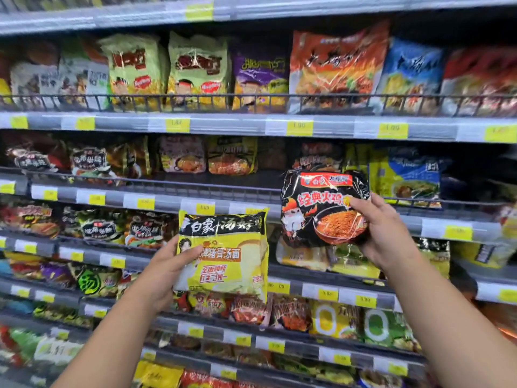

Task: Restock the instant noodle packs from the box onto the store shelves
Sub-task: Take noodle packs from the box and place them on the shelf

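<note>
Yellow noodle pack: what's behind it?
Around the yellow noodle pack, gripped by the left hand, shelf-rail price tags and red packs show; what's directly behind is covered.

Gap point(272, 156) between shelved packs point(232, 156) seems free behind wire rail point(223, 190).

Your left hand point(165, 273) holds a yellow pack point(223, 253) with a black, white-lettered top band. Your right hand point(383, 233) holds a black pack point(321, 208) with red lettering and an orange noodle picture.
</note>
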